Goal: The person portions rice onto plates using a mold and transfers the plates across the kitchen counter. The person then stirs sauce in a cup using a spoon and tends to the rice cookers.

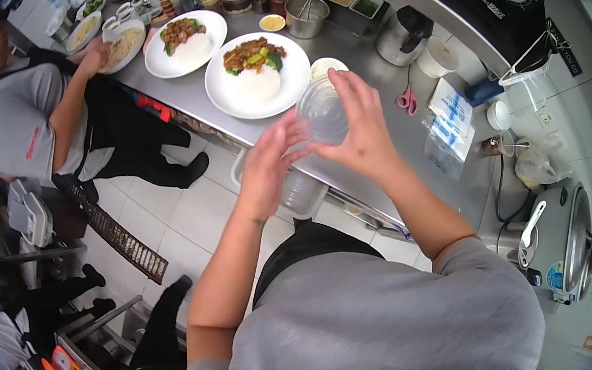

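Both my hands are raised over the counter's front edge around a clear round plastic lid (322,112), held tilted; it may be a shallow tub. My right hand (362,126) grips its right side, thumb below and fingers over the top. The fingers of my left hand (271,160) are slightly blurred and curl at its left edge. Just behind the lid is a small white bowl (328,66), partly covered by it. To the left sits a white plate (222,93) with a rice mound (257,86), broccoli and a brown stir-fry (251,55).
A second plate of rice and stir-fry (189,46) sits farther left. Along the back are a metal pot (307,17), a kettle (402,37) and sauce containers. Pink scissors (407,99) and a plastic bag pack (449,118) lie right. A co-worker (36,115) handles a plate at left.
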`<action>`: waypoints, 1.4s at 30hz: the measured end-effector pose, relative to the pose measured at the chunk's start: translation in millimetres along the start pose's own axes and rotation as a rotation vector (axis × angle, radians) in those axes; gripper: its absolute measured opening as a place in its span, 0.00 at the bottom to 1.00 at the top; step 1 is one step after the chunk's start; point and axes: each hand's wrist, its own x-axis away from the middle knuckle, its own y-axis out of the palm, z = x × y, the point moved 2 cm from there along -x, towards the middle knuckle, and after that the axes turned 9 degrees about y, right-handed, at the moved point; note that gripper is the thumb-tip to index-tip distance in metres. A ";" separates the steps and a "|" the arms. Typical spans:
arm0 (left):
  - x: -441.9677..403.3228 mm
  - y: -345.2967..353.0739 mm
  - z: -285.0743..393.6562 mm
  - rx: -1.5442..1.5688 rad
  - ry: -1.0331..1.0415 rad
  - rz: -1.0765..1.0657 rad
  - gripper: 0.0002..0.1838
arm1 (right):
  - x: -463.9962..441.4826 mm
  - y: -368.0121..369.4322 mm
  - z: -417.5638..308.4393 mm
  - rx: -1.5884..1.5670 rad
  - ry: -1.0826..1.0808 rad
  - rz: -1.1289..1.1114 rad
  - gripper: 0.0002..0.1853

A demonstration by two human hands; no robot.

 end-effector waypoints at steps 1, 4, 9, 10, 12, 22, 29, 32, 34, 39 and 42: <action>-17.8 11.6 6.1 0.112 -0.008 -0.026 0.25 | -4.4 -6.5 1.4 -0.013 -0.010 0.025 0.54; -56.2 37.9 10.7 0.071 -0.092 -0.181 0.23 | -17.1 -24.3 19.2 -0.026 -0.034 0.102 0.54; -95.6 37.5 -24.4 -0.146 -0.173 0.028 0.20 | -44.8 -32.9 89.5 -0.045 0.141 0.084 0.54; -100.1 31.4 -32.1 -0.215 -0.194 0.093 0.19 | -52.1 -21.9 115.2 -0.026 0.211 0.011 0.53; -108.2 12.1 -54.7 -0.242 -0.329 0.187 0.21 | -71.3 7.6 167.3 0.016 0.337 -0.132 0.53; -159.8 -13.0 -130.1 -0.578 -0.181 0.136 0.24 | -77.2 66.6 182.2 0.020 0.264 -0.367 0.49; -162.1 -6.0 -137.0 -0.668 -0.321 -0.122 0.20 | -32.8 55.3 163.6 0.118 0.457 -0.202 0.47; -183.4 -6.8 -133.1 -0.929 -0.235 -0.291 0.20 | -42.2 63.4 163.5 0.131 0.508 -0.188 0.47; -198.2 -4.2 -129.0 -1.094 -0.065 -0.411 0.19 | -50.4 67.2 163.5 0.137 0.529 -0.188 0.46; -216.1 -3.9 -134.6 -1.155 -0.044 -0.519 0.16 | -54.5 73.0 156.7 0.245 0.593 -0.220 0.45; -233.7 -2.7 -133.8 -1.285 -0.014 -0.681 0.18 | -56.3 79.3 155.2 0.296 0.647 -0.190 0.44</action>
